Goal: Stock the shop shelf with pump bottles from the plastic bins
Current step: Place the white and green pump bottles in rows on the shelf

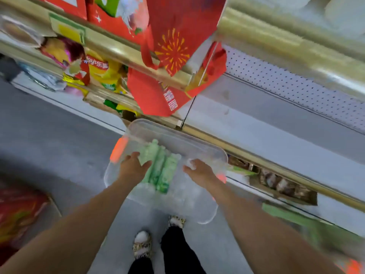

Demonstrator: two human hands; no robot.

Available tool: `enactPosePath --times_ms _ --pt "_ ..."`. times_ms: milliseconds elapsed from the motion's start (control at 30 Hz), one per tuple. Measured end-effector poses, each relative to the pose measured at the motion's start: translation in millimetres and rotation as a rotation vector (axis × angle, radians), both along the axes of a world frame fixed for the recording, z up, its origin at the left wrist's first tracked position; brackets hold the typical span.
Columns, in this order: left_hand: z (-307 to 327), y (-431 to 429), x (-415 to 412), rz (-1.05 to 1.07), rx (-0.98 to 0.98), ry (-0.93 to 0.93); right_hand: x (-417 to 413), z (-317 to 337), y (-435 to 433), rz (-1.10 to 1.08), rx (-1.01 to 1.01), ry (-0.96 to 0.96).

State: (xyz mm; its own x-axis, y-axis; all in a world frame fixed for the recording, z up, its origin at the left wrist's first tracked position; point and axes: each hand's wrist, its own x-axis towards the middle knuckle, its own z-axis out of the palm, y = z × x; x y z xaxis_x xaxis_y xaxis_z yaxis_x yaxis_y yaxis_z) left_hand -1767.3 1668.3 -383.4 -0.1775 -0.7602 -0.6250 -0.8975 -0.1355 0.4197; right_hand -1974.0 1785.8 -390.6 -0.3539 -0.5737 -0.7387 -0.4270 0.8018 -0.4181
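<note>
Green pump bottles lie in the clear plastic bin that the left hand and right hand grip by its sides, near the pale grey shelf, so stocking looks unstarted.

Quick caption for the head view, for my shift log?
Left hand and right hand hold a clear plastic bin of green bottles before the shop shelf.

A shop shelf with gold-edged tiers runs along a grey floor. Left of a red gift bag with a firework print, yellow crisp packets crowd one tier. Below and right of the bag, brown packets sit in a cardboard tray. Far below-left of the bag, a carton of red packs stands on the floor.
</note>
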Motion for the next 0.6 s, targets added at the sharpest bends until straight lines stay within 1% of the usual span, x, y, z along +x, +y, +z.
enactPosePath --times_ms 67,200,367,500,600 --pt "-25 1 3 0.064 0.051 -0.015 7 -31 -1 -0.082 0.063 -0.087" --pt "-66 -4 5 0.132 0.078 -0.026 17 -81 -7 -0.389 0.135 -0.284" --pt "-102 -11 6 0.136 0.111 -0.030 29 -122 -22 -0.495 0.142 -0.378" --pt "-122 -10 1 0.078 0.091 -0.054 45 -147 -27 -0.563 0.124 -0.436" --pt "-132 -9 -2 0.037 0.057 -0.109 55 -165 -27 -0.607 0.095 -0.406"
